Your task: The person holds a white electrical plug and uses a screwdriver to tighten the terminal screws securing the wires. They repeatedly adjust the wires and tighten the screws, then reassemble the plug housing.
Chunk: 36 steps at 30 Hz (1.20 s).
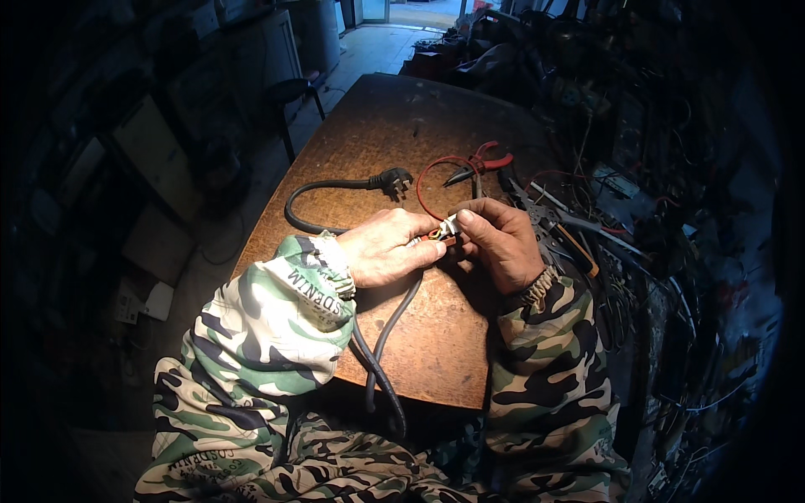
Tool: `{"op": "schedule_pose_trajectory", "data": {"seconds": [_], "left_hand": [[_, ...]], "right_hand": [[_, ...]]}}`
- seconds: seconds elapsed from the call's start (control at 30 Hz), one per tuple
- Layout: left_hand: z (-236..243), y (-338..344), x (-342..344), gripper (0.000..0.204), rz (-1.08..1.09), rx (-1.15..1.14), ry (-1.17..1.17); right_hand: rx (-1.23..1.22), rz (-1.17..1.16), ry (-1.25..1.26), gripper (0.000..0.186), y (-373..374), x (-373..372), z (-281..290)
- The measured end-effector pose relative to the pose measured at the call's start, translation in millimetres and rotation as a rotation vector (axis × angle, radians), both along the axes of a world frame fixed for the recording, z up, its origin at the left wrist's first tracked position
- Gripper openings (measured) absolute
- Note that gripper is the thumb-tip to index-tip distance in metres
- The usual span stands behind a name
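Over the wooden tabletop, my two hands meet around a small white piece (449, 225) with thin yellow and red wires (433, 234) beside it. My left hand (390, 247) is closed, its thumb and fingers pinching the wires. Thumb and forefinger of my right hand (503, 245) press on the white piece; the other fingers curl underneath, partly hidden. What exactly the white piece is cannot be made out. A thick black cable (314, 191) loops over the table to my left and ends in a black power plug (395, 182), just beyond my left hand.
Red-handled pliers (481, 161) and a red wire (423, 180) lie beyond my hands on the wooden table (360, 126). Several tools, one with an orange handle (579, 251), crowd its right side. Cable lengths (381, 369) hang over the near edge. A stool (289, 92) stands far left.
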<state>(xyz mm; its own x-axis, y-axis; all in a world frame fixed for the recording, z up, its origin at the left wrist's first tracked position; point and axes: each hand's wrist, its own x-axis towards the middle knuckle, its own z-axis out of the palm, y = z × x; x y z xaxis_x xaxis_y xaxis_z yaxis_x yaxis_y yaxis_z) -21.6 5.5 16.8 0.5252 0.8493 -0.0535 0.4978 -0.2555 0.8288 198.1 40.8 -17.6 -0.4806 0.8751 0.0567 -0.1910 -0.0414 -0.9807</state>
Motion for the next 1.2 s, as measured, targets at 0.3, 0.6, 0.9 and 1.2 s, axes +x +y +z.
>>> {"op": "schedule_pose_trajectory", "data": {"seconds": [0.3, 0.6, 0.9, 1.2], "left_hand": [[-3, 2, -1, 0.039, -0.061, -0.141, -0.147], [-5, 2, -3, 0.043, -0.064, -0.137, -0.123], [-1, 3, -4, 0.046, -0.097, -0.06, -0.099], [-1, 3, -4, 0.043, -0.088, -0.058, -0.084]], "right_hand": [[0.042, -0.013, -0.016, 0.029, 0, 1, 2], [0.078, 0.006, -0.067, 0.031, 4, 1, -1], [0.1, 0.019, -0.082, 0.031, 3, 3, -1], [0.083, 0.025, -0.073, 0.033, 3, 5, 0]]}}
